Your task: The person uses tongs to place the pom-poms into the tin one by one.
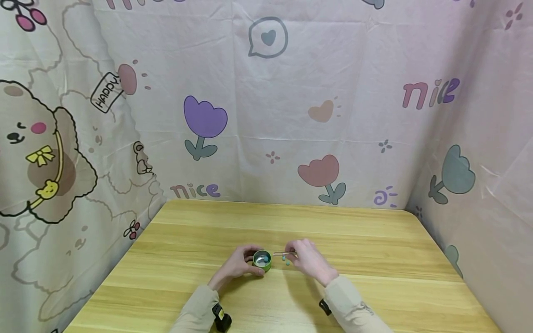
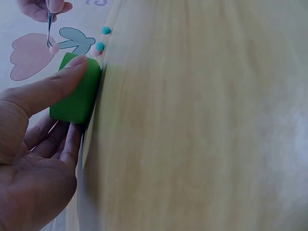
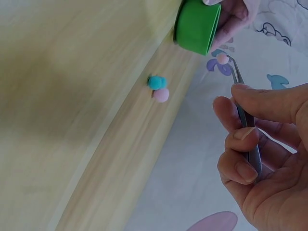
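Two hands, one green cup, one pair of tweezers and some tiny fuzzy balls.

The left hand curls its fingers around the one small green cup, which stands on the wooden table near the front edge. The right hand pinches one pair of thin metal tweezers, and the tips squeeze one pink ball up in the air, just beside the cup. Some small balls lie on the table near the cup: the right wrist view shows a blue ball and another pink ball touching each other, and the left wrist view shows two blue dots. From the head view the balls are too tiny to count. The left wrist view is blurry, and the cup's inside is hidden there.
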`<action>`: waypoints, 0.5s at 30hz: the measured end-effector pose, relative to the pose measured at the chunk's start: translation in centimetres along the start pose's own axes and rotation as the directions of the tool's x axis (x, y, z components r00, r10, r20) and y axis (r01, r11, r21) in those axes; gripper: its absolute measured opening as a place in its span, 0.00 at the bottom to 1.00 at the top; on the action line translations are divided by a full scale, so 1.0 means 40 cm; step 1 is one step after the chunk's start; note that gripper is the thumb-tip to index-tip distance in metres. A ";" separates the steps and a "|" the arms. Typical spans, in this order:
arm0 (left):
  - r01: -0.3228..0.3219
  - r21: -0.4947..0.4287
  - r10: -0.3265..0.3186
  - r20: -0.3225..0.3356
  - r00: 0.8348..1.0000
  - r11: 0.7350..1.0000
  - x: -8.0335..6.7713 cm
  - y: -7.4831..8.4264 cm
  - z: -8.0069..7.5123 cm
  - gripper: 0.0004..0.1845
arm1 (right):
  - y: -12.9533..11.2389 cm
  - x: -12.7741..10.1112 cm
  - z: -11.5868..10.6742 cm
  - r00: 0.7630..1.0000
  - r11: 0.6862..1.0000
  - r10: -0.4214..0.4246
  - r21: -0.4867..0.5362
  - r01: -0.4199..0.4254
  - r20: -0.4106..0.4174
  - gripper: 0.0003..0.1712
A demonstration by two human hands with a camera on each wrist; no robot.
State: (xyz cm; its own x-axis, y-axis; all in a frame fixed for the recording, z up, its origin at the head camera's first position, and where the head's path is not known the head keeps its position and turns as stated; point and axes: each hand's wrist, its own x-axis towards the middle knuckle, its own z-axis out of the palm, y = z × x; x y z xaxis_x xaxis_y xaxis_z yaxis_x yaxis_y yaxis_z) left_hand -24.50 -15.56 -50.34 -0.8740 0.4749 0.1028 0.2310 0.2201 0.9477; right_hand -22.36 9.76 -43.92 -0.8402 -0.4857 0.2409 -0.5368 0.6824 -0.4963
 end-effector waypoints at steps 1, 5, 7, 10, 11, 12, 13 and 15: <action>0.000 -0.001 0.000 0.000 1.000 1.000 0.000 0.000 0.000 0.33 | -0.001 0.001 0.001 1.000 1.000 -0.005 0.000 0.005 0.000 0.02; 0.001 -0.005 -0.001 0.003 1.000 1.000 0.001 -0.002 0.000 0.33 | -0.004 0.007 0.005 1.000 0.999 -0.028 -0.017 0.028 -0.009 0.02; 0.001 -0.005 -0.001 0.004 1.000 1.000 0.001 -0.002 0.000 0.34 | -0.004 0.011 0.008 0.999 0.999 -0.039 -0.030 0.038 -0.017 0.02; 0.003 -0.003 -0.003 0.004 1.000 1.000 0.002 -0.003 0.000 0.34 | -0.004 0.016 0.013 0.999 0.998 -0.047 -0.035 0.046 -0.018 0.02; 0.004 -0.003 -0.004 0.004 1.000 1.000 0.002 -0.003 0.000 0.34 | -0.004 0.018 0.014 0.999 0.998 -0.049 -0.034 0.048 -0.017 0.03; 0.004 -0.002 -0.004 0.004 1.000 1.000 0.002 -0.003 0.000 0.34 | -0.004 0.019 0.016 0.999 0.998 -0.048 -0.032 0.048 -0.015 0.02; 0.004 -0.003 -0.004 0.004 1.000 1.000 0.002 -0.003 0.000 0.34 | -0.004 0.021 0.017 0.999 0.998 -0.048 -0.029 0.047 -0.012 0.01; 0.002 -0.003 -0.002 0.005 1.000 1.000 0.002 -0.002 0.000 0.34 | -0.005 0.022 0.019 0.999 0.999 -0.047 -0.024 0.046 -0.007 0.02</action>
State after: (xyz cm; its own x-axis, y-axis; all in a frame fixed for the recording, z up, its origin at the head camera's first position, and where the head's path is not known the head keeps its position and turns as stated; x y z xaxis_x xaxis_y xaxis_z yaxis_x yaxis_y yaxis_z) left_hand -24.59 -15.56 -50.42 -0.8726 0.4783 0.0995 0.2279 0.2184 0.9489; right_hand -22.96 8.79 -44.23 -0.8149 -0.5130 0.2697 -0.5768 0.6719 -0.4646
